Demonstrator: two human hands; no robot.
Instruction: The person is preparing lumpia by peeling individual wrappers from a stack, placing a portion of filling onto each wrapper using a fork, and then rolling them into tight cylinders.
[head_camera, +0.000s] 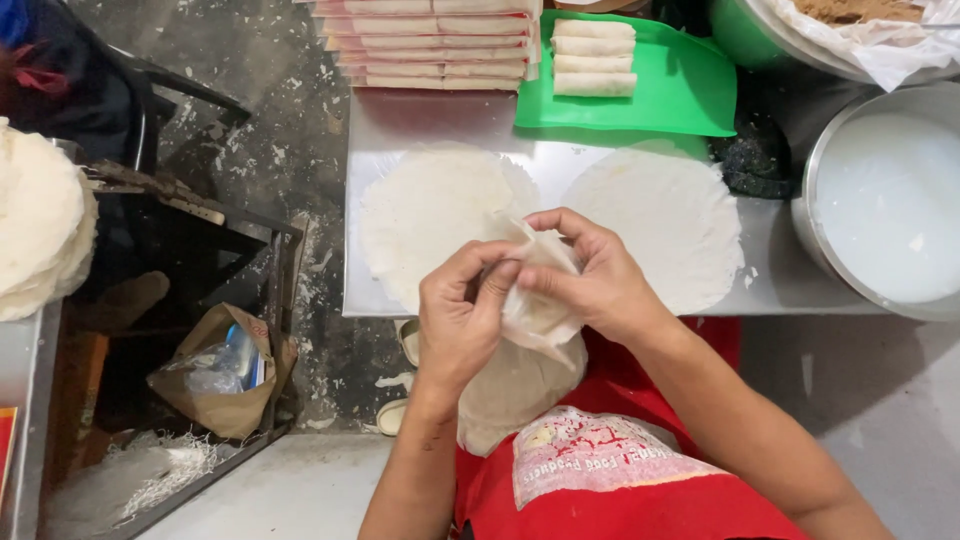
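Hanging between both grips, a thin wrapper (540, 300) is pinched by the left hand (462, 318) and right hand (590, 275) above the lap. Two round wrappers (440, 215) lie flat on the counter (380, 120); four rolls (594, 58) rest on a green board (680, 90).

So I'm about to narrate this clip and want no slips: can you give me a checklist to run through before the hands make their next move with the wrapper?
1. Both hands on the wrapper: ok, left hand and right hand pinch a thin wrapper at its edge.
2. Sheet fully peeled from the stack on the lap: cannot tell.
3. Metal table has room: not ok, two round wrappers already lie flat there.
4. Green tray has room: ok, four finished rolls fill only its left part.
5. Big bowl of white liquid beside the right hand: ok.
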